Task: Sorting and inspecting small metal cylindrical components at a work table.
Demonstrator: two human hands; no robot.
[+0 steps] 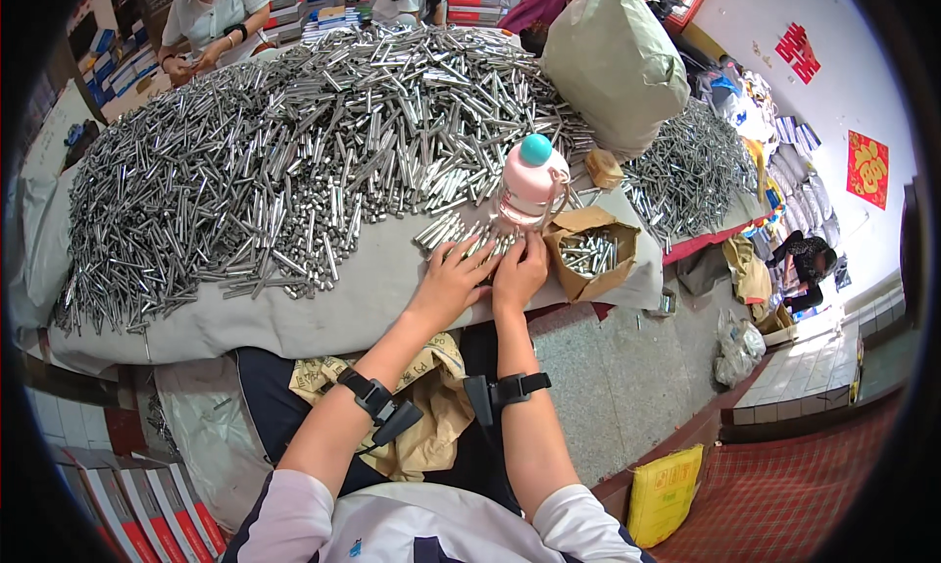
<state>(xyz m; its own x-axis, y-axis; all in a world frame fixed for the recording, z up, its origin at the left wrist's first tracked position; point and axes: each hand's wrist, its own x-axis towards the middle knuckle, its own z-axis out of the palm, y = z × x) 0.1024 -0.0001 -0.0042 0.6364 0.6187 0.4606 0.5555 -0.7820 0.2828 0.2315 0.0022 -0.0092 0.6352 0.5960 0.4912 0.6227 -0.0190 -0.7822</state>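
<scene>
Both hands are at the near edge of a large heap of short silvery metal tubes (392, 122) on a cloth-covered table. My left hand (453, 277) lies over a small group of metal tubes (446, 229), its fingers spread and touching them. Close beside it, my right hand (520, 272) rests with bent, parted fingers against the same group; its fingertips are partly hidden. Just beyond the hands stands a pink bottle (526, 186) with a round teal cap. Right of my right hand, an open brown paper box (588, 287) holds more metal tubes.
Grey cloth (323, 323) covers the table. A large pale sack (618, 63) stands at the back right, beside another tube heap (686, 166). Another person (211, 24) works across the table at far left. Red-and-grey books (147, 504) stand at lower left.
</scene>
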